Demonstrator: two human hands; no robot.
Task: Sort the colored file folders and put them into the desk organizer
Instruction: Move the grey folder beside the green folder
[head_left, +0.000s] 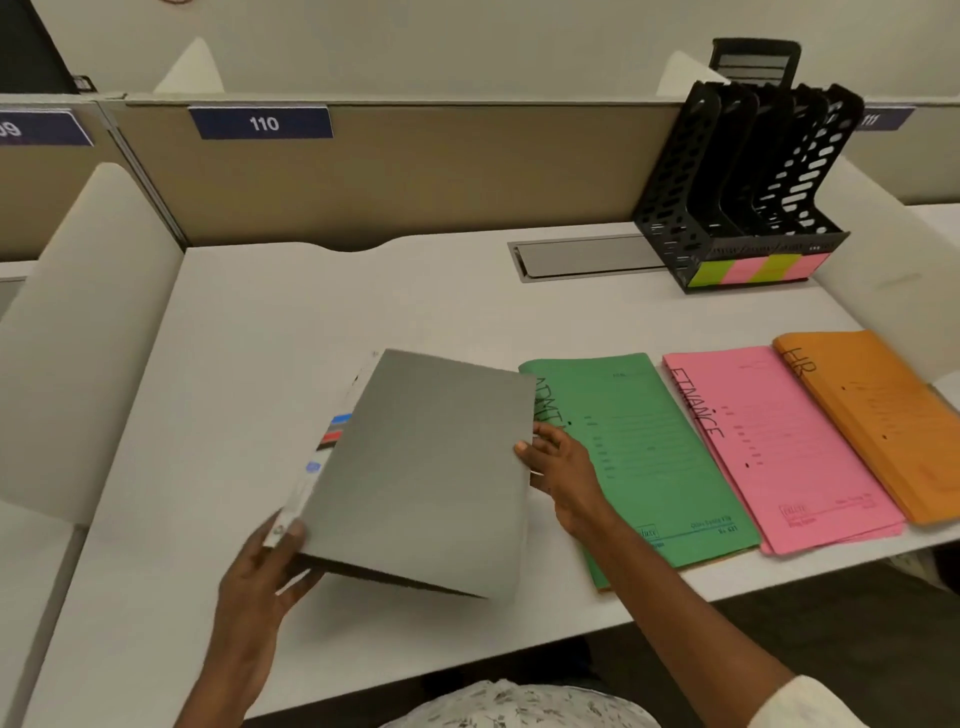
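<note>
A grey folder (426, 467) with papers inside is held tilted above the desk. My left hand (265, 577) grips its lower left corner and my right hand (556, 462) holds its right edge. To the right, flat on the desk, lie a green folder (654, 457) marked ADMIN, a pink folder (789, 457) marked FINANCE and an orange folder (883, 421) marked HR, each overlapping slightly. A black desk organizer (743, 187) with several upright slots stands at the back right, with green and pink sticky labels on its front.
White side dividers (88, 332) flank the white desk (291, 322). A tan partition (415, 171) with the number 110 runs along the back. A metal cable hatch (582, 257) sits left of the organizer. The folders reach near the desk's front edge.
</note>
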